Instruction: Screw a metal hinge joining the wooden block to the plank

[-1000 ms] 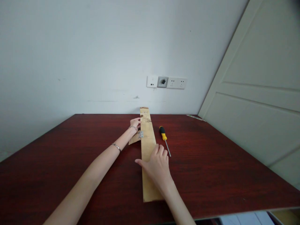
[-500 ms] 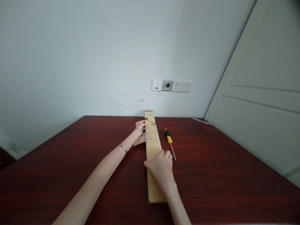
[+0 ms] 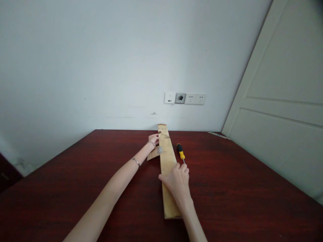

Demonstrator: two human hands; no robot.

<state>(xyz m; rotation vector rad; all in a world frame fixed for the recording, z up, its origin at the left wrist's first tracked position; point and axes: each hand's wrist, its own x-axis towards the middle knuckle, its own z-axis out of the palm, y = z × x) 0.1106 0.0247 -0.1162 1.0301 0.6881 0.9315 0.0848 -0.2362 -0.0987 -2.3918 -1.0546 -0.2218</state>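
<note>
A long pale wooden board point(image 3: 167, 158) lies lengthwise on the dark red table point(image 3: 227, 188), running away from me to the wall. A small metal hinge point(image 3: 159, 150) joins its left edge to a short wooden piece point(image 3: 152, 154). My left hand point(image 3: 153, 138) reaches far out, fingers resting on the board's left edge near the far end. My right hand point(image 3: 176, 179) lies over the board's middle, fingers curled at its right edge, close to the shaft of a yellow-and-black screwdriver point(image 3: 180, 152). Whether the fingers touch the shaft is unclear.
A white wall with a row of sockets point(image 3: 185, 98) stands behind the table. A pale panelled door point(image 3: 277, 111) rises at the right. A thin flat strip point(image 3: 218, 135) lies at the table's far right corner.
My right hand has slid to the right across the board toward the screwdriver shaft and its fingers have curled. The view has shifted slightly; my left hand stays on the board.
</note>
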